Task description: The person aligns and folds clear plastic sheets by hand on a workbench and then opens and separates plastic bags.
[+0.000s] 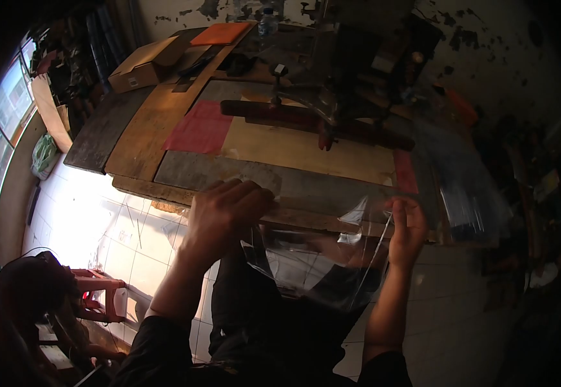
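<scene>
Your left hand (232, 209) is at the near edge of the bench (132, 185), back upward, with its fingers bent and partly closed; the fingertips are hidden, so you cannot tell whether they grip the film (306, 261) or only touch it. Your right hand (409, 229), at the same edge but farther right, has thumb and forefinger closed on the right side of the film, with the other fingers loosely curled. The film is clear and creased, with bright reflections; it hangs between your hands, just in front of the bench and above your dark-clothed legs (261, 322). On the bench, beyond your hands, a tan strip (306, 149) lies between a large red patch (196, 126) on the left and a smaller red patch (405, 171) on the right. A dark metal bar (261, 115) stands across the strip, its frame rising behind. More clear plastic (470, 200) lies at the bench's right end. Toward the bench's far left are a carton (142, 68) and an orange sheet (221, 33), with a bottle (268, 24) at the far edge. Left of the bench are a green bag (45, 155) and, nearer you, a red stool (106, 293).
</scene>
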### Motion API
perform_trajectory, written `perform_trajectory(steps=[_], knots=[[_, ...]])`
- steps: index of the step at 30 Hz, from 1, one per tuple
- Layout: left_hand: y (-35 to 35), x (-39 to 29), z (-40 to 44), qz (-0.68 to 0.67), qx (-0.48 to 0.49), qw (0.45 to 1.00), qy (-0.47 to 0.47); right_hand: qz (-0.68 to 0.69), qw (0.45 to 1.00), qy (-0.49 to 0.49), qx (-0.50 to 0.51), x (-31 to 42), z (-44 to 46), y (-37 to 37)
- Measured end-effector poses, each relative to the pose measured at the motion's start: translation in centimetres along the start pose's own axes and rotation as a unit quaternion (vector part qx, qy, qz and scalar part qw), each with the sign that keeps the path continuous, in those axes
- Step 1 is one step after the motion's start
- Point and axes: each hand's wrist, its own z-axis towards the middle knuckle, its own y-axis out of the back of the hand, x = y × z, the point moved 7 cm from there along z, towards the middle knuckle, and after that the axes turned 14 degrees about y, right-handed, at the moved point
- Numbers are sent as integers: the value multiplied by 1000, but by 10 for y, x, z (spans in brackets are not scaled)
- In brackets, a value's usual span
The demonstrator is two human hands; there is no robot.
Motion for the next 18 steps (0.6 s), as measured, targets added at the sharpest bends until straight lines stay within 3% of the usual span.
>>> perform_trajectory(steps=[2, 6, 8, 11, 14, 16, 18], knots=[[14, 4, 10, 13, -39, 999, 0, -35, 998, -11, -52, -13, -1, 20], [8, 13, 16, -31, -54, 998, -4, -43, 997, 35, -47, -28, 0, 31], [-19, 31, 10, -58, -32, 998, -9, -56, 997, 51, -27, -40, -3, 33], [-48, 51, 3, -113, -12, 994, -4, -39, 999, -23, 27, -87, -24, 40], [-65, 69, -5, -172, -1, 985, 15, -99, 993, -28, 60, -76, -21, 33], [-86, 92, -10, -236, 81, 956, 153, -97, 993, -42, 53, -72, -20, 27], [-91, 96, -10, -229, 85, 951, 189, -95, 993, -51, 45, -76, -18, 26]])
